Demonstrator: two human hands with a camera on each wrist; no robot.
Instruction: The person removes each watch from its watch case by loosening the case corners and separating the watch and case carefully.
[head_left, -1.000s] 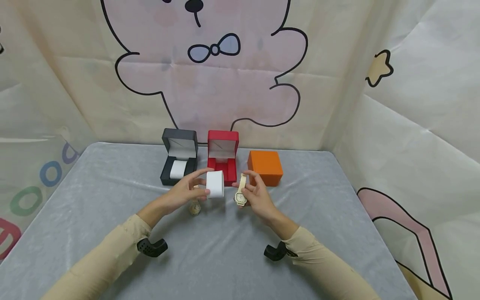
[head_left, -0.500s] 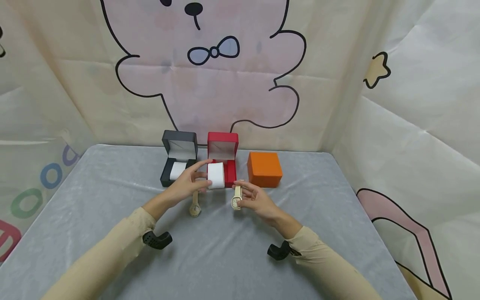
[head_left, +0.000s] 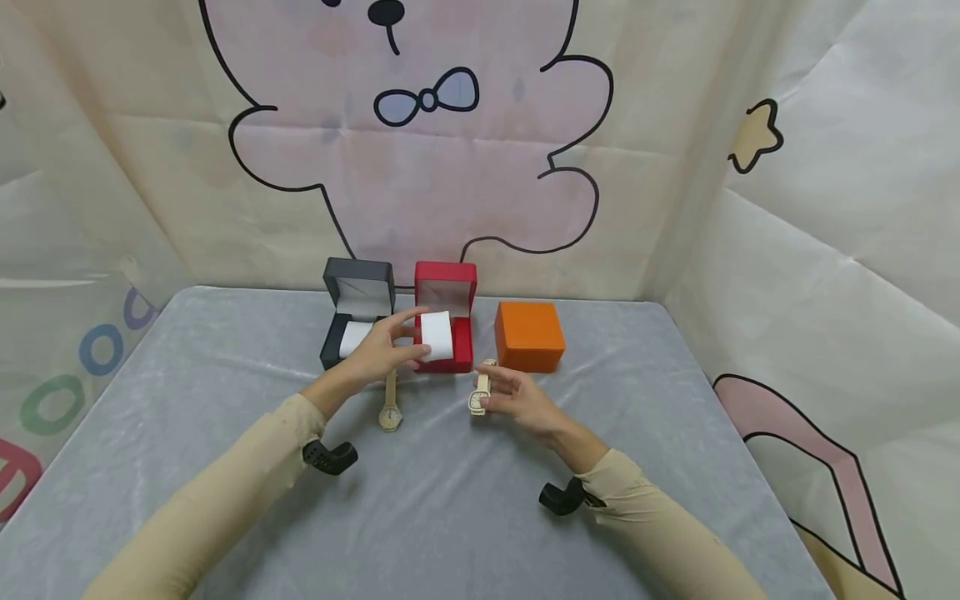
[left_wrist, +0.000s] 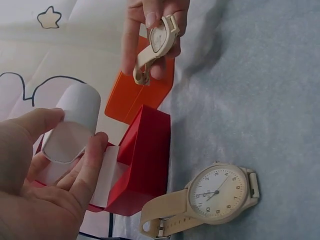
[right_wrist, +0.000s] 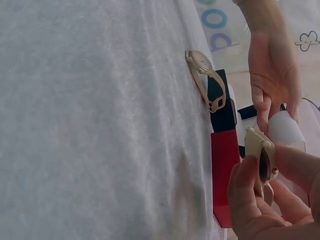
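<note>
My left hand (head_left: 380, 350) holds a white watch cushion (head_left: 437, 336) between thumb and fingers, over the opened red watch box (head_left: 462, 346). In the left wrist view the cushion (left_wrist: 80, 117) shows its rounded end, above the red box's inside (left_wrist: 145, 155). Just right of the red box's front, my right hand (head_left: 521, 404) pinches a cream watch (head_left: 480, 398) with a squarish case. The right wrist view shows that watch (right_wrist: 261, 155) edge-on between thumb and fingers. A second beige watch (head_left: 390, 417), with a round dial, lies on the table below my left hand.
To the left of the red box stands an open black watch box (head_left: 335, 337) with a white cushion (head_left: 355, 337) in it. An orange box (head_left: 530, 337) stands to the right. The grey cloth-covered table (head_left: 450, 517) ends at a printed curtain behind the boxes.
My left hand has moved forward and slightly right, carrying the white cushion from in front of the red box to over it. My right hand has lowered a little with its watch.
</note>
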